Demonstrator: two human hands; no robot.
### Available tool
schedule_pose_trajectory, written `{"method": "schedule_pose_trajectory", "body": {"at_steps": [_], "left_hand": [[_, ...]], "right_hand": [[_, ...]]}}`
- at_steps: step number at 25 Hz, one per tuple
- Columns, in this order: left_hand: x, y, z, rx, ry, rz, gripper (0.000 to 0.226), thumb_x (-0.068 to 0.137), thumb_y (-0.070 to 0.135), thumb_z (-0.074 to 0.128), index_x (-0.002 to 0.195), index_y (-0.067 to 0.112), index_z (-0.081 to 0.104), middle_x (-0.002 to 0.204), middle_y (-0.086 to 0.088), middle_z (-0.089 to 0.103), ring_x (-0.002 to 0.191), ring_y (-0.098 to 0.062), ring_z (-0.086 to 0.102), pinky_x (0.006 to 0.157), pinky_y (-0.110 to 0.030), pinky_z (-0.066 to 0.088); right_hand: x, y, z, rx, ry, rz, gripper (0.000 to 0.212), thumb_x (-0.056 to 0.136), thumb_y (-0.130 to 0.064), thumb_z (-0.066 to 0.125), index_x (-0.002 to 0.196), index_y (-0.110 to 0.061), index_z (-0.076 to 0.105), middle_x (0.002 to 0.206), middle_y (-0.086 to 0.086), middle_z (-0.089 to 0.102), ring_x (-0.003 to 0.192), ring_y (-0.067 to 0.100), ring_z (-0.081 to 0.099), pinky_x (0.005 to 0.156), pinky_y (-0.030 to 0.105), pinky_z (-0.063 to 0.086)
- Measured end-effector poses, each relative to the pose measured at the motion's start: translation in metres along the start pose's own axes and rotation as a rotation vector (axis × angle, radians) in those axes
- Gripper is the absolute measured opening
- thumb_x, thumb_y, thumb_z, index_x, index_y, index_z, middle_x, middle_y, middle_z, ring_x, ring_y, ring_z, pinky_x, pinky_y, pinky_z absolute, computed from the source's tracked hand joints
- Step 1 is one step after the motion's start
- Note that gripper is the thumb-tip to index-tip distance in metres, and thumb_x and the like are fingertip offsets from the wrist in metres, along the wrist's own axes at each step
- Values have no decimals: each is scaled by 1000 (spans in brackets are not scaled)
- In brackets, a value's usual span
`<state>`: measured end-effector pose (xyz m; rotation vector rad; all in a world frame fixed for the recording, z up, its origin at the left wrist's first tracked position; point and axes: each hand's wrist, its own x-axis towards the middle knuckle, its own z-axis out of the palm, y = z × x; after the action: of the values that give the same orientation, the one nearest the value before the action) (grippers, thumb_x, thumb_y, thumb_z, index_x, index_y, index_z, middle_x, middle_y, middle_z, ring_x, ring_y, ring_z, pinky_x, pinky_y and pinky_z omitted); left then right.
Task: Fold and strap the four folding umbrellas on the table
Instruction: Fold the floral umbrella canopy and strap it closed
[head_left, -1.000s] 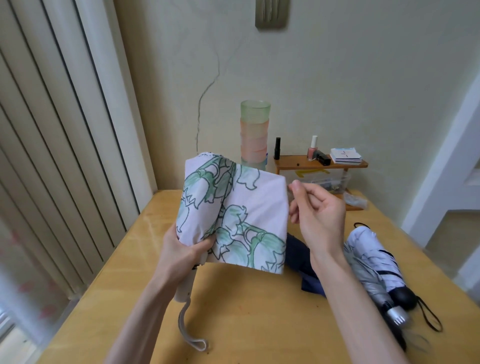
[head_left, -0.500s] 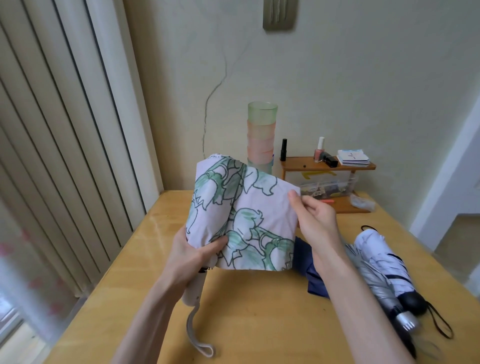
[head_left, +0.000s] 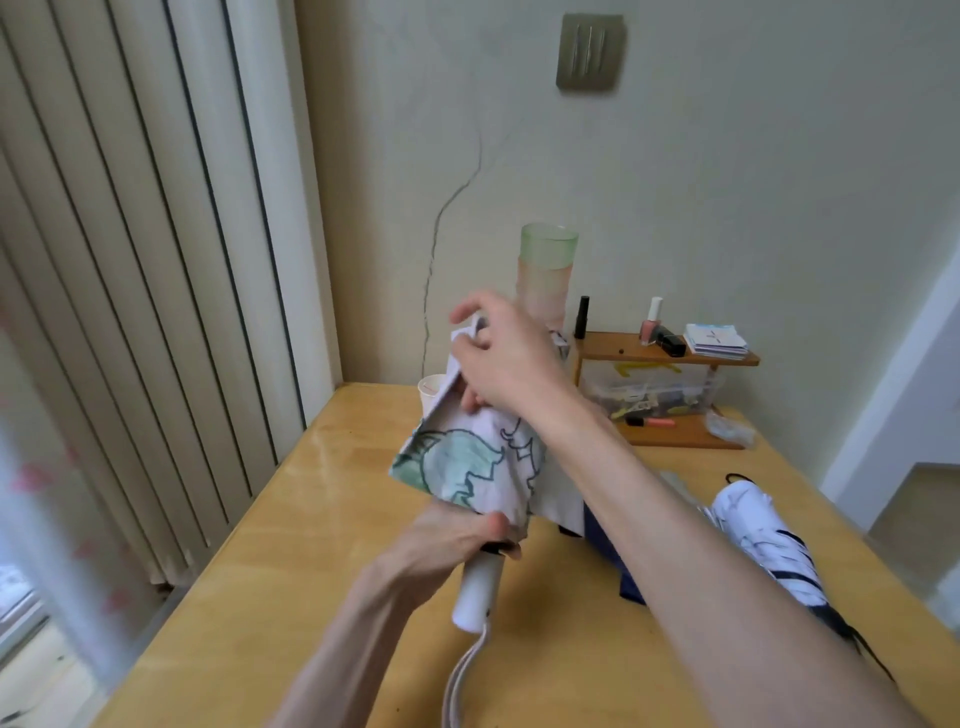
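**umbrellafan:** so where was the floral umbrella (head_left: 467, 467) at that point? on the surface (head_left: 322, 571) or in the air?

**tidy_desk:** in the air, tilted, above the near-middle of the surface. The left hand (head_left: 457, 525) had its fingers wrapped around it right where the fabric meets the white handle (head_left: 478, 592), and the handle poked down toward the camera with the wrist loop (head_left: 462, 675) dangling off it.

**umbrellafan:** and the other one?

**tidy_desk:** the right hand (head_left: 498, 358) was up at the top end of the canopy, arm crossed over in front, fingers curled and pinching a fold of the fabric. The cloth was bunched loosely between the two hands, not wrapped tight. I couldn't make out a closure strap.

**umbrellafan:** the rest of them?

**tidy_desk:** a navy umbrella (head_left: 602, 530) lay on the surface, mostly hidden by the right arm, and a white umbrella (head_left: 763, 540) with black stripes lay to the right of it. At the back by the wall there was a stack of cups (head_left: 548, 275), a paper cup (head_left: 431, 389) and a small wooden shelf (head_left: 665, 353).
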<state>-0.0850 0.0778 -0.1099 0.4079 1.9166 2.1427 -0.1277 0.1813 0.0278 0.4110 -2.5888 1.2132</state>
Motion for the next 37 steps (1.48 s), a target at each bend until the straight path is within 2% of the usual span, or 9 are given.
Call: {"method": "schedule_pose_trajectory", "body": {"at_steps": [3, 7, 10, 14, 17, 20, 23, 30, 37], "left_hand": [[-1, 11, 2, -285, 123, -49, 42, 61, 43, 89, 80, 10, 72, 74, -17, 59, 56, -24, 54, 49, -29, 47], [-9, 21, -15, -378, 89, -42, 27, 63, 29, 84, 69, 8, 69, 62, -11, 57, 46, -20, 52, 41, -25, 39], [-14, 23, -23, -389, 17, -47, 28, 62, 29, 82, 66, 6, 67, 59, -10, 54, 43, -20, 48, 41, -26, 38], [-20, 26, -28, -271, -52, -104, 29, 59, 32, 84, 66, 8, 68, 60, -10, 55, 46, -21, 48, 46, -26, 40], [-22, 26, -24, -198, -67, -115, 31, 59, 33, 85, 69, 10, 69, 63, -12, 58, 49, -20, 51, 47, -27, 42], [-21, 26, -22, -184, -49, -122, 32, 59, 35, 86, 68, 10, 68, 62, -11, 58, 49, -20, 51, 48, -27, 43], [-19, 24, -23, -185, -32, -127, 33, 57, 35, 86, 67, 10, 67, 62, -11, 57, 48, -19, 51, 48, -27, 43], [-20, 23, -26, -139, -1, -130, 35, 55, 38, 87, 67, 11, 68, 64, -13, 58, 48, -21, 52, 48, -26, 44], [-20, 23, -27, -96, -10, -79, 25, 64, 32, 88, 74, 14, 73, 69, -12, 64, 52, -21, 56, 50, -27, 46]], "right_hand": [[14, -10, -6, 70, -318, -74, 37, 110, -15, 53, 147, -15, 51, 97, 6, 80, 87, 19, 78, 82, 34, 63], [22, 8, -59, 243, 83, -189, 27, 102, -8, 66, 126, -20, 71, 111, -1, 77, 102, 7, 72, 100, 34, 58], [10, 28, -74, 10, -111, -71, 55, 92, -49, 77, 143, -37, 59, 145, -10, 59, 132, 7, 54, 113, 34, 41], [7, 32, -66, 13, -160, -51, 53, 87, -68, 72, 132, -40, 70, 127, -17, 70, 115, 0, 64, 98, 27, 52], [14, 37, -60, -9, -3, -90, 24, 94, -53, 73, 109, -36, 81, 102, -20, 78, 101, 2, 70, 92, 29, 55], [11, 40, -66, 65, 79, -139, 18, 102, -38, 67, 113, -30, 78, 104, -16, 76, 100, 2, 68, 87, 21, 50], [3, 42, -84, 79, 109, -271, 3, 94, -25, 79, 96, -26, 80, 96, -9, 74, 86, 2, 66, 74, 14, 46], [-1, 31, -88, -132, -71, -201, 34, 74, -68, 80, 86, -36, 81, 104, -14, 63, 97, 7, 57, 81, 33, 40], [6, 32, -85, -219, -72, -188, 35, 71, -66, 81, 90, -37, 77, 106, -12, 59, 101, 8, 58, 83, 32, 41]]}}
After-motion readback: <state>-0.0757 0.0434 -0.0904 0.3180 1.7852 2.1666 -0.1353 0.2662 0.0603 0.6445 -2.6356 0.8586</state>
